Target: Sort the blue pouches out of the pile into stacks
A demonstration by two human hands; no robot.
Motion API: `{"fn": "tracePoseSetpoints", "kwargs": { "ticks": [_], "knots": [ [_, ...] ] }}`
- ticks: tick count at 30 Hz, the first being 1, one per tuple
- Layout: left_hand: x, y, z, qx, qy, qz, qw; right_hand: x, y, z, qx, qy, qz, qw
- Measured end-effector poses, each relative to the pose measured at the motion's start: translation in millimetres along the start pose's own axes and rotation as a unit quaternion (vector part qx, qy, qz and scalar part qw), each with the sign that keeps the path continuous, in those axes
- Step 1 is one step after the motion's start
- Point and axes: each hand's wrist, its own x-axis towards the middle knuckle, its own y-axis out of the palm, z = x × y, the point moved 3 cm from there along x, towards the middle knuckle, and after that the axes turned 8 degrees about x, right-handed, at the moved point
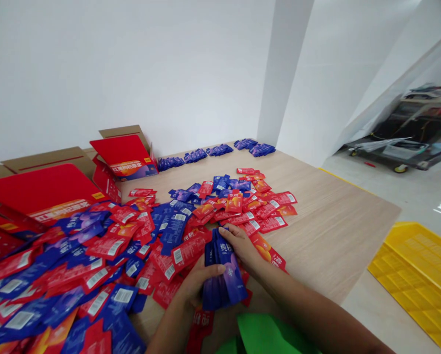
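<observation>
A small fanned stack of blue sachets (231,275) is held upright between my two hands, close to the table's near edge. My left hand (200,278) grips its lower left side, thumb across the front. At the top, my right hand (238,241) pinches the stack's upper corner. Beneath and behind my hands lie loose red sachets (191,248), many with white barcode labels. A blue sachet group (174,228) lies just left of my hands. The fingers behind the stack are hidden.
Open red cartons (126,157) stand at the back left, beside a large mixed pile of sachets (73,275). Several neat blue bundles (218,150) line the wall. A yellow crate (416,275) sits right of the table (338,221); a cart (408,132) stands farther off.
</observation>
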Motion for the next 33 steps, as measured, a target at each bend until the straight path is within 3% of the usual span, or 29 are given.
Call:
{"fn": "tracePoseSetpoints", "kwargs": {
  "ticks": [5,9,12,17,22,33],
  "knots": [
    [-1.3,4.6,-4.6,0.025,-0.007,0.009,1.0,-2.4,4.3,1.1,0.03,-0.025,-0.038,0.999],
    [0.5,4.0,-7.0,0.065,0.012,0.014,0.998,-2.1,-1.4,6.5,-0.047,-0.063,-0.041,0.996],
    [3.0,2.4,-8.9,0.113,0.043,-0.008,0.993,-3.6,-6.3,10.6,-0.097,-0.094,-0.01,0.991],
    [2.6,4.6,-16.9,0.234,0.065,-0.079,0.967,-10.3,-5.4,16.1,-0.065,-0.048,0.024,0.996],
    [1.6,9.1,-22.8,0.3,0.069,-0.066,0.949,-11.8,0.3,21.9,-0.035,-0.04,0.043,0.998],
    [2.0,7.8,-19.2,0.275,0.065,-0.108,0.953,-7.4,1.9,17.8,-0.04,-0.027,0.013,0.999]
  ]
}}
